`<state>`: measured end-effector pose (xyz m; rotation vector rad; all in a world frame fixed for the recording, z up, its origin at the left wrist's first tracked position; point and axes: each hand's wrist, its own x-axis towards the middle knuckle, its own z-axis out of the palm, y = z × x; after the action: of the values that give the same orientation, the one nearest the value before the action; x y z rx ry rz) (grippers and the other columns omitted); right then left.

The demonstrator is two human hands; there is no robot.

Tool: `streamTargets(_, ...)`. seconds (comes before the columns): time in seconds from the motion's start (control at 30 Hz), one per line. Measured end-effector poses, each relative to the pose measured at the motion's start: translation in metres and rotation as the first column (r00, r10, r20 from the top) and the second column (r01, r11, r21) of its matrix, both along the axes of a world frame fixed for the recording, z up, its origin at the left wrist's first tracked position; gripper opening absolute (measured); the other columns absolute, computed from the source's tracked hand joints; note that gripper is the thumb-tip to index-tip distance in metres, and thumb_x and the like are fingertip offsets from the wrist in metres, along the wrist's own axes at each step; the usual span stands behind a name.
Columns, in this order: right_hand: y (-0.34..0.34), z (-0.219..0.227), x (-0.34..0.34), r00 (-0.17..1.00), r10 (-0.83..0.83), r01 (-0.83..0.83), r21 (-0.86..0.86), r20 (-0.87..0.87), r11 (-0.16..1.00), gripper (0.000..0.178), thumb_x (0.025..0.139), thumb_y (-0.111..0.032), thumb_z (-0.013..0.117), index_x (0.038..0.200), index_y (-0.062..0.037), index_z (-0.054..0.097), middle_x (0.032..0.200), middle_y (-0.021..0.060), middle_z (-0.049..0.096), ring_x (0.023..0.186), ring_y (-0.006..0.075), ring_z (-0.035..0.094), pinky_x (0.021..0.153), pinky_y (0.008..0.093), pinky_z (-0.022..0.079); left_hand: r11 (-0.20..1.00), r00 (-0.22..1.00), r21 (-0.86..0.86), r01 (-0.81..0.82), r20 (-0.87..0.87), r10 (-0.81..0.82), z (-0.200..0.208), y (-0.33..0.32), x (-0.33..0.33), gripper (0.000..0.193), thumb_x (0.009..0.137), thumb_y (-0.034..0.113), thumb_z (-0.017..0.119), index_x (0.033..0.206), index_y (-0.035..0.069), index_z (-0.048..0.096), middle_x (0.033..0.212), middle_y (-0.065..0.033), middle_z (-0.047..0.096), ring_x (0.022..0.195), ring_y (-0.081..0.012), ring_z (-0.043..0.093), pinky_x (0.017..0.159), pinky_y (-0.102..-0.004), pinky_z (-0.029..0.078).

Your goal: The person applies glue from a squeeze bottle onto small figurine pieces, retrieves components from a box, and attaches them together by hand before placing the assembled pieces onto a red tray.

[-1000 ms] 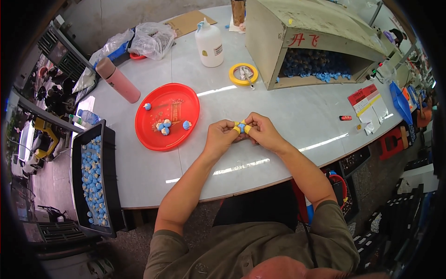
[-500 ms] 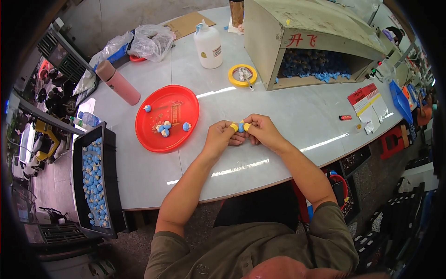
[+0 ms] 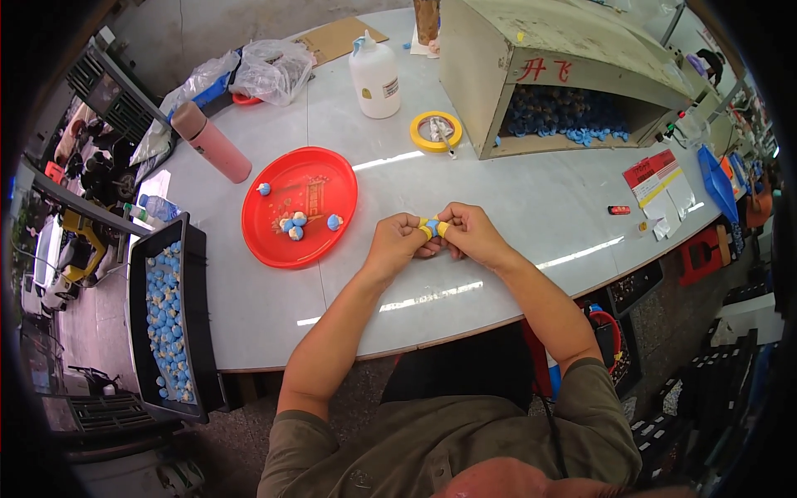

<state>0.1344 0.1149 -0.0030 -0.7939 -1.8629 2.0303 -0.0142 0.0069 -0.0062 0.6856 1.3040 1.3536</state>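
now, nearly closed hands [image 3: 395, 244] [image 3: 471, 236] pinch a blue piece [image 3: 432, 228]; red tray [image 3: 342, 184] and black bin [image 3: 197, 324] hold blue balls [image 3: 264, 189].

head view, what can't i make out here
All in the head view:
1. Full shape of the blue piece: partly covered by the left hand and right hand.
2. Whatever lies under the top blue balls in the black bin: hidden by those balls.
3. Back of the beige box: dark, behind heaped blue items.
4. Top of the brown container: cut off by the upper edge.
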Motion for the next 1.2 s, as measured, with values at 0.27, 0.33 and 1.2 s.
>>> streamTargets(0.27, -0.0030, 0.0037, -0.0014, 1.000, -0.030, 0.030, 0.007, 0.001, 1.000, 0.012, 0.085, -0.004, 0.052, 0.093, 0.0018, 0.057, 0.069, 0.0048, 0.058, 0.050, 0.0081, 0.051, 0.043, 0.0221, 0.042, 0.999, 1.000, -0.040, 0.002, 0.000, -0.002, 0.0053, -0.0009, -0.0005, 0.017, 0.092, 0.009, 0.054, 0.100, -0.006, 0.057, 0.086, -0.0159, 0.068, 0.073, -0.0173, 0.068, 0.065, -0.0245, 0.055)
streamTargets(0.33, -0.0048, 0.0077, -0.0025, 0.999, -0.049, 0.049, -0.018, -0.006, 0.999, 0.012, 0.085, -0.005, 0.052, 0.093, 0.0023, 0.058, 0.070, 0.0050, 0.059, 0.049, 0.0084, 0.052, 0.043, 0.0223, 0.043, 0.999, 1.000, -0.053, 0.006, 0.016, -0.005, 0.0060, -0.0017, -0.0039, 0.018, 0.092, 0.010, 0.054, 0.098, -0.006, 0.057, 0.086, -0.0156, 0.068, 0.073, -0.0170, 0.068, 0.065, -0.0246, 0.055)
streamTargets(1.2, -0.0008, -0.0016, -0.0022, 0.998, -0.068, 0.068, 0.008, 0.012, 0.998, 0.014, 0.091, -0.010, 0.059, 0.099, 0.0016, 0.060, 0.069, 0.0034, 0.059, 0.051, 0.0065, 0.053, 0.045, 0.0196, 0.042, 1.000, 0.996, -0.027, 0.012, 0.091, -0.009, -0.0017, 0.0019, -0.0053, 0.020, 0.091, 0.004, 0.054, 0.106, -0.009, 0.057, 0.090, -0.0157, 0.068, 0.077, -0.0179, 0.069, 0.069, -0.0234, 0.057)
